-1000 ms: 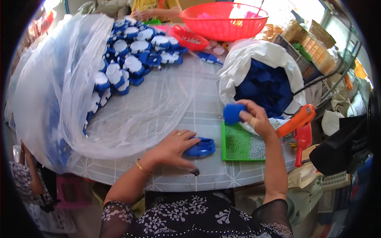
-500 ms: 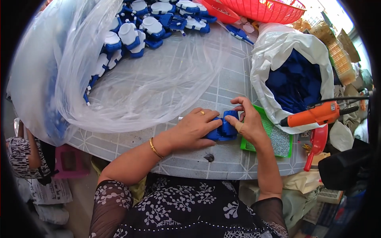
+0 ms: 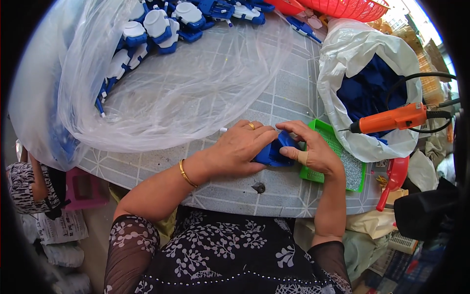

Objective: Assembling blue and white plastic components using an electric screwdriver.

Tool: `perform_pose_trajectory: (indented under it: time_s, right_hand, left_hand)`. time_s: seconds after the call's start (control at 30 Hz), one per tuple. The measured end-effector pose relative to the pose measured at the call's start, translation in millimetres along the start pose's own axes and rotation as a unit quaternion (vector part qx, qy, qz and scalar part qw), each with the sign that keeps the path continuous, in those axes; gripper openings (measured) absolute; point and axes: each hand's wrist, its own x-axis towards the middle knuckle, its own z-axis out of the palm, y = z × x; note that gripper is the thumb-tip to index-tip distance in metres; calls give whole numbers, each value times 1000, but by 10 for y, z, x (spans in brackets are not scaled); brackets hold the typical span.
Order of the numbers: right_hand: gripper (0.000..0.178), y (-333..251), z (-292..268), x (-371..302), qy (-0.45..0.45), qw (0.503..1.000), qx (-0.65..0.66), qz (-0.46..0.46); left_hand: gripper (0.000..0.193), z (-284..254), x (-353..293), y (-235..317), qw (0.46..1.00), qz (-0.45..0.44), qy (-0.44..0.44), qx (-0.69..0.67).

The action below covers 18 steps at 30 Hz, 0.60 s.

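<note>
Close to the table's near edge, a blue plastic housing [image 3: 274, 153] sits between my two hands. My left hand [image 3: 240, 148] is wrapped over its left side and hides much of it; a small white tip [image 3: 223, 130] pokes out beside the knuckles. My right hand [image 3: 313, 151] grips the housing's right side, thumb in front and fingers behind. A tan plaster wraps that thumb. Beyond my hands, several blue-and-white plastic units [image 3: 159, 29] lie heaped in a large clear plastic bag [image 3: 161, 139].
Right of my hand is a green tray [image 3: 363, 183] holding small metal pieces. A white sack [image 3: 333, 63] of dark blue parts stands behind it. An orange electric screwdriver [image 3: 391, 119] hangs over the sack. Red baskets [image 3: 342, 7] and a red scoop [image 3: 393, 181] are nearby.
The housing's raised upper blue piece has tilted, so its hollow inside now shows. My right fingers have spread over its back edge. The screwdriver has swung slightly up and the view has shifted.
</note>
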Motion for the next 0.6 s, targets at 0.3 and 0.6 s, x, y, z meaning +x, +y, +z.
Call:
perform_pose_trajectory:
  time_s: [0.3,0.6]
  right_hand:
    - [28,33,83,39,183,953,241,6]
    - [33,-313,252,6,192,937,272,-105]
  left_hand:
    - [67,-41,41,7,990,35,132,39]
    - [22,-134,-8,94,941,-60,122,-309]
